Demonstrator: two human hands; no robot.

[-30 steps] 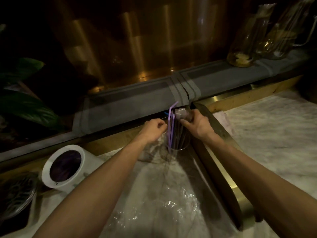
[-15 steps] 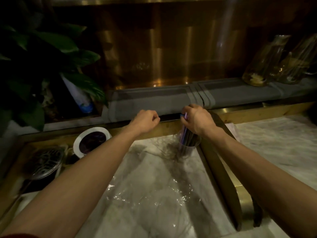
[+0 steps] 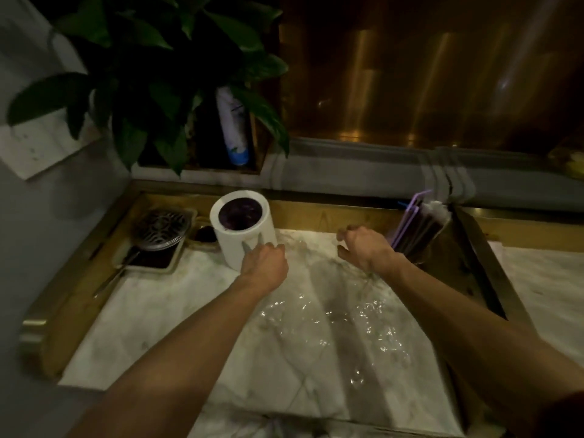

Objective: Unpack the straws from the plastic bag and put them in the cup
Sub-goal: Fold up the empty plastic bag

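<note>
A clear glass cup [image 3: 420, 245] stands at the back right of the marble counter and holds a bundle of dark and purple straws [image 3: 410, 216], their bent tops sticking out. The clear plastic bag [image 3: 335, 324] lies flat and crumpled on the marble between my forearms. My right hand [image 3: 363, 249] hovers just left of the cup, fingers curled and apart, holding nothing. My left hand [image 3: 264, 267] rests at the foot of a white round container [image 3: 243, 235], fingers bent downward and hidden; whether they pinch anything is unclear.
A metal strainer sits on a small tray [image 3: 158, 245] at the back left. A potted plant [image 3: 164, 83] and a spray bottle [image 3: 235, 128] stand behind the counter. A brass rail [image 3: 486, 279] runs along the right of the marble slab.
My right hand has let go of the straws in the cup and moved left. My left hand has shifted left to the white container. The view has swung left.
</note>
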